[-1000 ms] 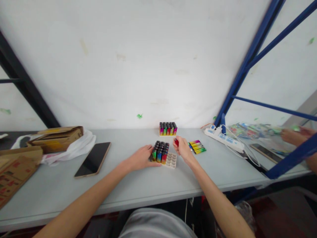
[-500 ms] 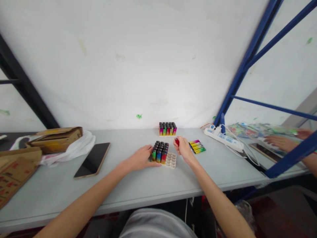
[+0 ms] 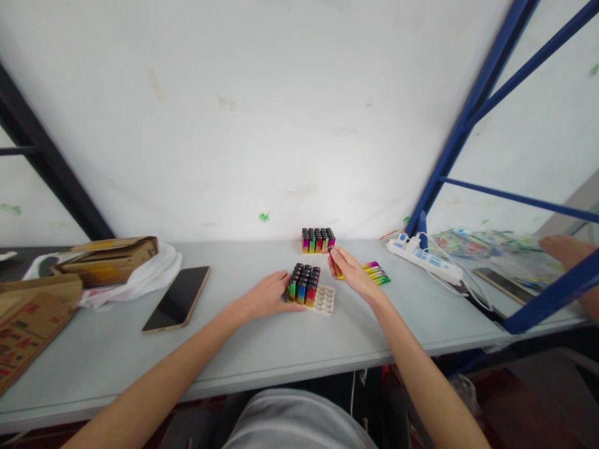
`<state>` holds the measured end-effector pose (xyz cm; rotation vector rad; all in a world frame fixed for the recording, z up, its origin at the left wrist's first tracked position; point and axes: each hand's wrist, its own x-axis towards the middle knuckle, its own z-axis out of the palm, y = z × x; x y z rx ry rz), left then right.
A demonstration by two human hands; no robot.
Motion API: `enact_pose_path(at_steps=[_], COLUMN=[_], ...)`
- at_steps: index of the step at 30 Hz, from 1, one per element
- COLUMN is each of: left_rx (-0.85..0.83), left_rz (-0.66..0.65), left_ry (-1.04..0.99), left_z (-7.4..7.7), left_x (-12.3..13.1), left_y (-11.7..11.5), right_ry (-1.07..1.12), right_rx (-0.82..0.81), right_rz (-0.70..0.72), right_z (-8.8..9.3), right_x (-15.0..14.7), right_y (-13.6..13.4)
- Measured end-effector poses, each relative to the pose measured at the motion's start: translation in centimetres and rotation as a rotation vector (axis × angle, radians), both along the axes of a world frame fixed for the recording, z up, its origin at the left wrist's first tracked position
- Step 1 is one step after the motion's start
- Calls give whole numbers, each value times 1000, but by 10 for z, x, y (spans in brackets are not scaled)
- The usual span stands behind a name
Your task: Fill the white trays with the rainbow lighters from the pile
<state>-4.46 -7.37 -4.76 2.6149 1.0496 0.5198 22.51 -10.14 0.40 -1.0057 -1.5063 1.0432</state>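
My left hand (image 3: 269, 295) curves round the left side of a white tray (image 3: 324, 302), thumb along its front and fingers behind. Upright lighters (image 3: 303, 288) with black tops and shiny rainbow bodies fill the tray's left part; bare round hollows show on its right. Just above and right of the tray, my right hand (image 3: 350, 271) is closed on a single lighter (image 3: 339, 272), its yellow-orange body partly hidden by the fingers. Beside that hand, loose lighters (image 3: 377, 273) lie flat in a row, partly covered by it.
A second block of lighters (image 3: 318, 241) stands against the wall. A phone (image 3: 176, 299), a cardboard box (image 3: 112, 259) and a white bag (image 3: 163, 268) lie left. To the right are a power strip (image 3: 423, 260), a blue frame post (image 3: 449, 137) and another person's hand (image 3: 564, 249).
My right hand has turned and opened out from a fist, so the lighter in it now points downward. My left hand stays at the tray. The other person's hand has moved right.
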Motion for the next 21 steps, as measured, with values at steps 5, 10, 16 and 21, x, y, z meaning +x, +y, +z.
enact_pose_path(at_steps=[5,10,16,21], left_rx=[4,2,-4,-13], left_rz=[-4,0,-3,3], left_ry=[29,33,33,20], left_z=[-3,-3,-1,0], left_x=[-1,-1,-1,0], left_y=[3,2,1,0], right_ry=[-205,-273,-275,-381], right_rx=[60,46,79,133], right_rz=[157,94,93,73], right_z=[3,-6,-20,-23], right_x=[18,24,19,18], right_y=[-4,0,7,8])
